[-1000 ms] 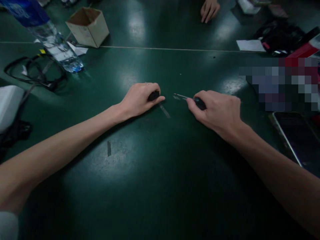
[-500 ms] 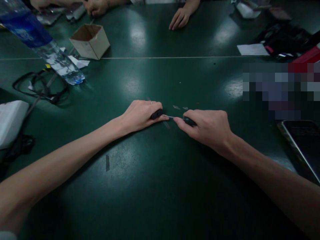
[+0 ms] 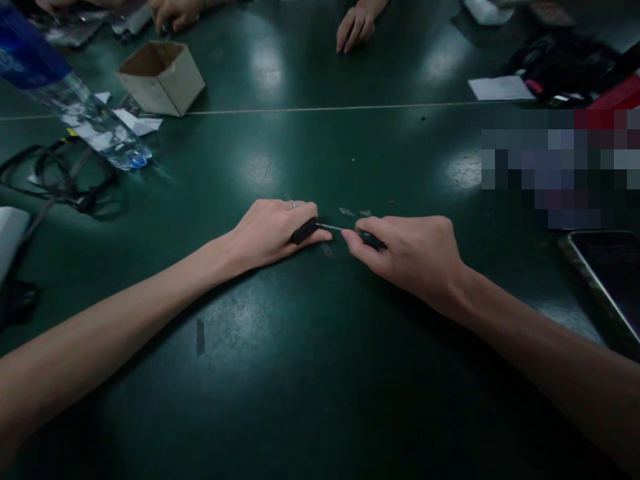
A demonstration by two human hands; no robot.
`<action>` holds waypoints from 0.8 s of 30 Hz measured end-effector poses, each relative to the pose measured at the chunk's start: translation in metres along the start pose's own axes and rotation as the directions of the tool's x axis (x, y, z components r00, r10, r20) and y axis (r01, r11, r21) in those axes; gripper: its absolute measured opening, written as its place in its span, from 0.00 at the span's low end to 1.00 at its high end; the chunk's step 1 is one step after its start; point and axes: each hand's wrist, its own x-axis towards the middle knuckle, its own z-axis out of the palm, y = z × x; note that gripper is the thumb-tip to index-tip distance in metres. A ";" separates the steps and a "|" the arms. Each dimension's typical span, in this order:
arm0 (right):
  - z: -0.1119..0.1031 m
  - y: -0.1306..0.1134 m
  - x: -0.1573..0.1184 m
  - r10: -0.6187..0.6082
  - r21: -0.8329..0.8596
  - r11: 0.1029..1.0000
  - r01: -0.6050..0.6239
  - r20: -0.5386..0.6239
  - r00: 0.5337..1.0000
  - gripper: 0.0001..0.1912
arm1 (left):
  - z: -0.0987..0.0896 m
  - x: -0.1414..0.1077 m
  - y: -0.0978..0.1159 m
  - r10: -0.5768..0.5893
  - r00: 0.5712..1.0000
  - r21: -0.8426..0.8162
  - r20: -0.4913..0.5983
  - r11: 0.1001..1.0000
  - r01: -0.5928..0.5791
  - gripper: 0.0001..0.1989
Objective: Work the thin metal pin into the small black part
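Note:
My left hand, with a ring on one finger, is closed around a small black block-like piece with a small hole in its face. My left thumb stretches out below the piece. In my right hand is a screwdriver with a dark handle, its thin metal shaft pointing left. The shaft's tip meets the near end of the black piece; whether it sits in a hole is too small to tell. Both hands rest low over the green table, and most of the screwdriver's handle is hidden by my fingers.
A water bottle and a coiled black cable are at the left, by an open cardboard box. At the right lie a phone and white paper. Another person's hand rests across the table.
My left thumb has come away from the metal shaft, and more of the shaft shows between my hands. The whole scene has shifted slightly left and up in view.

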 end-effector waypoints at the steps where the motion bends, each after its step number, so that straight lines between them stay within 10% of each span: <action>1: 0.000 0.000 0.000 -0.010 -0.008 1.000 0.010 0.004 1.000 0.23 | 0.000 0.000 0.000 -0.001 1.000 0.003 0.001 1.000 0.001 0.23; 24: 0.000 0.011 -0.001 -0.179 -0.009 0.984 0.179 -0.068 0.981 0.20 | -0.004 -0.001 0.003 0.053 0.997 0.038 0.062 0.998 -0.055 0.21</action>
